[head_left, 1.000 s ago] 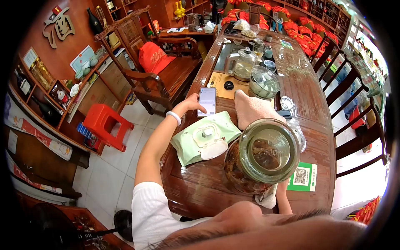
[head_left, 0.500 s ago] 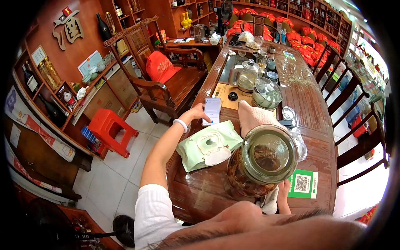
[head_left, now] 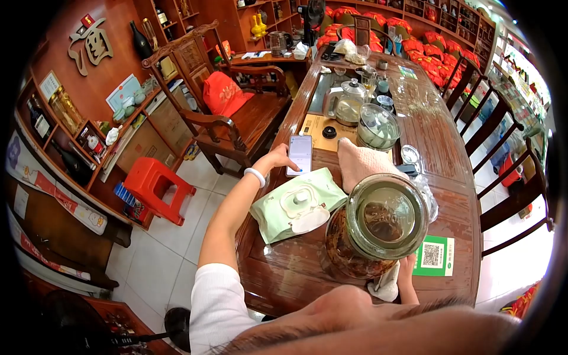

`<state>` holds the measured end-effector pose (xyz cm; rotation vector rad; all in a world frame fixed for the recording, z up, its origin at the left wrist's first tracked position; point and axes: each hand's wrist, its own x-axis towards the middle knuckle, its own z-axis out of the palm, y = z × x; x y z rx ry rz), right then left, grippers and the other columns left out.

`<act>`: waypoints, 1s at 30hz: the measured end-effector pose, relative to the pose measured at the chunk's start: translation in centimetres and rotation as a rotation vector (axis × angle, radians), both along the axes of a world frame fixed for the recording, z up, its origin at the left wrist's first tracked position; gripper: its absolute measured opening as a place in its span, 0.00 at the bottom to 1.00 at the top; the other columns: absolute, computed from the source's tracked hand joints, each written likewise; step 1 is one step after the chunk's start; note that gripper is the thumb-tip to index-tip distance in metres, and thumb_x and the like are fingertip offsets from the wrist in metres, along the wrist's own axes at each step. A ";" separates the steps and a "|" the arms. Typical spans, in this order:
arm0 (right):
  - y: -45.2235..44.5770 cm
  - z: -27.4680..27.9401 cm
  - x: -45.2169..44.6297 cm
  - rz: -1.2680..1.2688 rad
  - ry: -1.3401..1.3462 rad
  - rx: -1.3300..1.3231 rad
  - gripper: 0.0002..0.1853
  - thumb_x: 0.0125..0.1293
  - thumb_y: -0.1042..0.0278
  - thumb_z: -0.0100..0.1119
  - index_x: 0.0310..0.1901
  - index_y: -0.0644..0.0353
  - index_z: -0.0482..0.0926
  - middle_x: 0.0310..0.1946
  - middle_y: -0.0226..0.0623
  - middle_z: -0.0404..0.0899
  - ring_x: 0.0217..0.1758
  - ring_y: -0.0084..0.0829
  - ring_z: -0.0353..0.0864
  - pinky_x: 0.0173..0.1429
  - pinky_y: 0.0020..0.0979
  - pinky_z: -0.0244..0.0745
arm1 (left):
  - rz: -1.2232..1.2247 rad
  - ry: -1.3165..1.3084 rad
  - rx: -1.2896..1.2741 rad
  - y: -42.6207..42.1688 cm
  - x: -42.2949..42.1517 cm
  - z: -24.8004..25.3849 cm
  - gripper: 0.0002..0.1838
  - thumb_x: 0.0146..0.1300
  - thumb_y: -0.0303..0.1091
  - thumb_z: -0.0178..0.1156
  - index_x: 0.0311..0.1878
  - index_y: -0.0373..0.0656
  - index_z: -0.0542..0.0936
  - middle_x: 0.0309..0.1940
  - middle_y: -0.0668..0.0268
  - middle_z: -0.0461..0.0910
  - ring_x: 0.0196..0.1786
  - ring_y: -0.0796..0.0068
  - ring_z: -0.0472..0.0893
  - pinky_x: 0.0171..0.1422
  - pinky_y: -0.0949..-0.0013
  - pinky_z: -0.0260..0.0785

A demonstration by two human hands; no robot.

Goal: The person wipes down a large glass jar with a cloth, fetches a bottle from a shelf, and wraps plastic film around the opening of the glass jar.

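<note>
A phone [head_left: 301, 151] with a lit, pale screen lies on the wooden table. My left hand [head_left: 277, 160] is at its left edge, thumb stretched over the lower screen and fingers apart. Just below it is a green pack of wet wipes [head_left: 275, 213] with its lid flipped open. A large lidded glass jar [head_left: 355, 248] with dark brown contents stands to the right. My right hand [head_left: 406, 266] is beside the jar's lower right, close to a crumpled light cloth [head_left: 387, 284]; the jar hides its fingers. A pinkish towel [head_left: 358, 163] lies behind the jar.
Farther up the table are a glass bowl [head_left: 378, 135], a glass kettle [head_left: 350, 107] and a black knob-like piece [head_left: 329, 132]. A green QR-code card [head_left: 435, 255] lies at the right. A carved wooden chair [head_left: 236, 133] and a red stool [head_left: 157, 180] stand left.
The view has shifted slightly. My left hand stays at the phone with the thumb on its screen; my right hand stays beside the jar.
</note>
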<state>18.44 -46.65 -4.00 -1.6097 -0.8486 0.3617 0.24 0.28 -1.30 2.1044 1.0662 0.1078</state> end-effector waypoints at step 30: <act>0.3 0.9 -0.5 -0.033 0.001 0.025 0.13 0.69 0.66 0.43 0.32 0.67 0.71 0.24 0.26 0.67 0.29 0.17 0.61 0.34 0.22 0.59 | -0.012 0.014 0.047 -0.1 -0.1 0.3 0.52 0.22 0.40 0.79 0.54 0.27 0.64 0.48 0.49 0.73 0.52 0.61 0.73 0.57 0.69 0.64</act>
